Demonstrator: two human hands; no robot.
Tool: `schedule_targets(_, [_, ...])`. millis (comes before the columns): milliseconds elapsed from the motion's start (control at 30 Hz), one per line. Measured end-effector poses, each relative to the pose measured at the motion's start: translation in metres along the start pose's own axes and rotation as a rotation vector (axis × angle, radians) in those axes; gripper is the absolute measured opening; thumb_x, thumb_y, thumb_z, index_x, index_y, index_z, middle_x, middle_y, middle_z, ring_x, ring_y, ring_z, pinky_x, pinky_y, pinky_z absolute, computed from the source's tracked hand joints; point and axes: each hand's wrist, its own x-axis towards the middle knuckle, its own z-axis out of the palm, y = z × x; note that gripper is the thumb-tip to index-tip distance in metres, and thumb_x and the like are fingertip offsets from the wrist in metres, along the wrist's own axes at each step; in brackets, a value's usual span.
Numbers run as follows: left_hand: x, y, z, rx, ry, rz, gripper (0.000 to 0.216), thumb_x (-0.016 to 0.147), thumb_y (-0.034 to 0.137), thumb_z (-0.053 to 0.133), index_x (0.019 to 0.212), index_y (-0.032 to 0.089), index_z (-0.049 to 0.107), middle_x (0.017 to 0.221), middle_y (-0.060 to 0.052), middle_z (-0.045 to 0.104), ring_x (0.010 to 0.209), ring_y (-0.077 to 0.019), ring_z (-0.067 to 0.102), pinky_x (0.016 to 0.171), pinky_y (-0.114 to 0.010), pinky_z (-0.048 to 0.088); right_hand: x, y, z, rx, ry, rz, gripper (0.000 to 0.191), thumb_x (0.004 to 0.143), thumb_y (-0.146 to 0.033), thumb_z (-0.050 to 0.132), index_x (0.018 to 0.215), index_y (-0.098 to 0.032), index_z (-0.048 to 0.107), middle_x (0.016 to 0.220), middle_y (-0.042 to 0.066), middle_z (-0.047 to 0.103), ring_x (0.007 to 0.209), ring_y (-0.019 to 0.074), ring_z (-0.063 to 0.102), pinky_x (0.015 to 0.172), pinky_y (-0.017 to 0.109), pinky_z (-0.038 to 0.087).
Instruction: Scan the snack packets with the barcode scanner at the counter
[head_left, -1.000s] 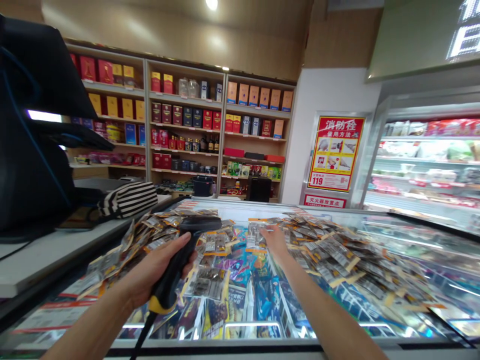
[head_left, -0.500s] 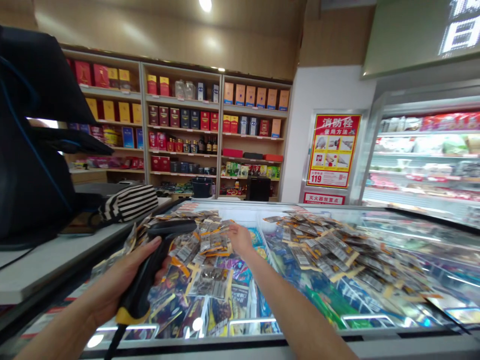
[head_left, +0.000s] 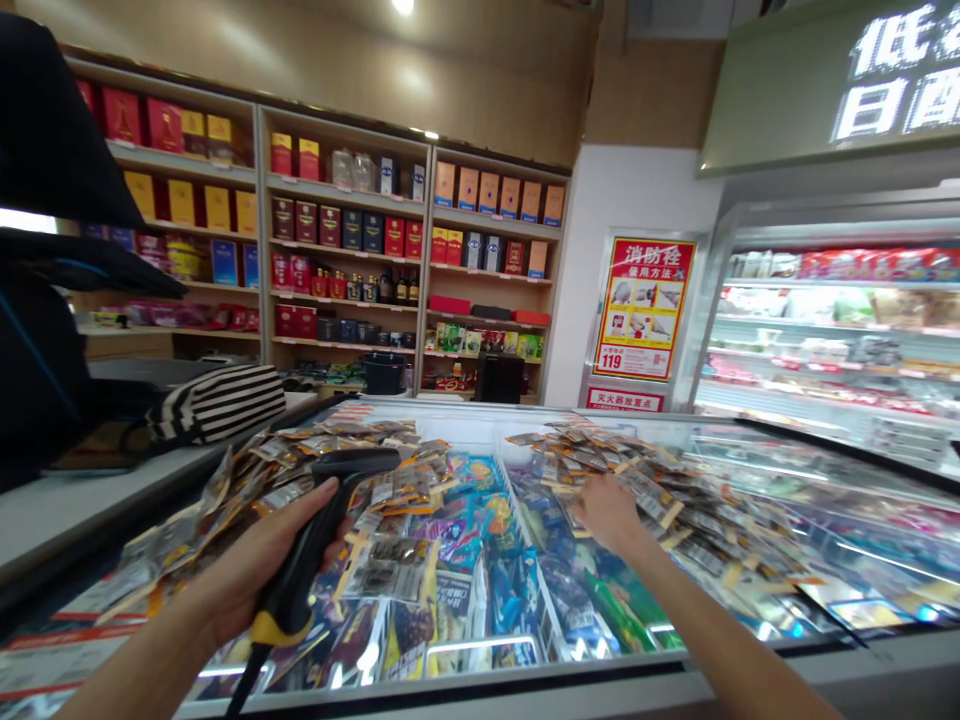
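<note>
My left hand (head_left: 274,560) is wrapped around the grip of a black and yellow barcode scanner (head_left: 300,570), its head tilted over the left pile of small packets (head_left: 277,465). The scanner's cord runs down out of the bottom of the view. My right hand (head_left: 611,512) is at the near left side of the right pile of packets (head_left: 697,510), fingers curled downward. The hand itself hides its fingertips and whatever may be in them. One clear-fronted packet (head_left: 390,567) lies apart on the glass, to the right of the scanner.
Both piles rest on the glass top of a freezer (head_left: 517,690) with coloured packages (head_left: 517,590) beneath. On the left stand a counter (head_left: 45,520), a striped pouch (head_left: 225,405) and a dark monitor (head_left: 60,120). Shelves of boxes (head_left: 330,225) line the back wall.
My right hand has moved rightward from the left pile, where it pinched a packet's edge, to the right pile. My left hand keeps hold of the scanner. The view has turned slightly right.
</note>
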Motion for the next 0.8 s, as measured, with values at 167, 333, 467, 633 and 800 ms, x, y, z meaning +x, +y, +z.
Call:
schedule_targets(167, [0.005, -0.004, 0.013, 0.011, -0.046, 0.007, 0.024, 0.067, 0.039, 0.052, 0.069, 0.015, 0.050, 0.053, 0.003, 0.053, 0.042, -0.0055, 0.045, 0.039, -0.016, 0.037, -0.018, -0.027, 0.011, 0.083, -0.004, -0.166, 0.025, 0.072, -0.032, 0.042, 0.080, -0.019, 0.062, 0.107, 0.010, 0.052, 0.106, 0.0295, 0.035, 0.082, 0.047, 0.023])
schedule_targets(333, [0.002, -0.004, 0.023, 0.045, -0.026, 0.035, 0.024, 0.067, 0.038, 0.052, 0.066, 0.014, 0.050, 0.053, 0.001, 0.052, 0.041, -0.0064, 0.046, 0.039, -0.017, 0.038, -0.010, -0.049, 0.014, 0.355, -0.111, -0.305, 0.031, 0.077, -0.025, 0.033, 0.097, -0.023, 0.056, 0.111, 0.006, 0.050, 0.102, 0.0171, 0.043, 0.085, 0.030, 0.029])
schedule_targets(467, [-0.005, -0.001, 0.026, 0.078, -0.061, 0.035, 0.028, 0.068, 0.041, 0.050, 0.064, 0.013, 0.050, 0.054, 0.001, 0.053, 0.043, -0.0059, 0.046, 0.041, -0.016, 0.038, 0.000, -0.045, 0.014, 0.325, -0.040, -0.060, 0.037, 0.070, -0.036, 0.043, 0.097, -0.015, 0.056, 0.099, 0.012, 0.057, 0.096, 0.0231, 0.048, 0.079, 0.032, 0.033])
schedule_targets(633, [-0.003, -0.003, 0.028, 0.073, -0.061, 0.026, 0.029, 0.067, 0.042, 0.050, 0.066, 0.014, 0.051, 0.055, 0.001, 0.054, 0.043, -0.0066, 0.048, 0.042, -0.017, 0.039, 0.007, -0.048, 0.022, 0.508, -0.147, -0.011, 0.028, 0.052, -0.034, 0.060, 0.076, -0.018, 0.061, 0.075, 0.007, 0.063, 0.072, 0.0227, 0.056, 0.060, 0.028, 0.037])
schedule_targets(800, [0.003, -0.009, 0.026, 0.063, -0.087, 0.057, 0.028, 0.066, 0.042, 0.051, 0.068, 0.014, 0.053, 0.058, -0.001, 0.056, 0.042, -0.0062, 0.047, 0.041, -0.017, 0.039, 0.023, -0.062, 0.031, 0.979, 0.052, 0.180, 0.018, 0.055, -0.026, 0.054, 0.071, -0.019, 0.059, 0.064, 0.001, 0.062, 0.062, 0.0187, 0.055, 0.054, 0.026, 0.037])
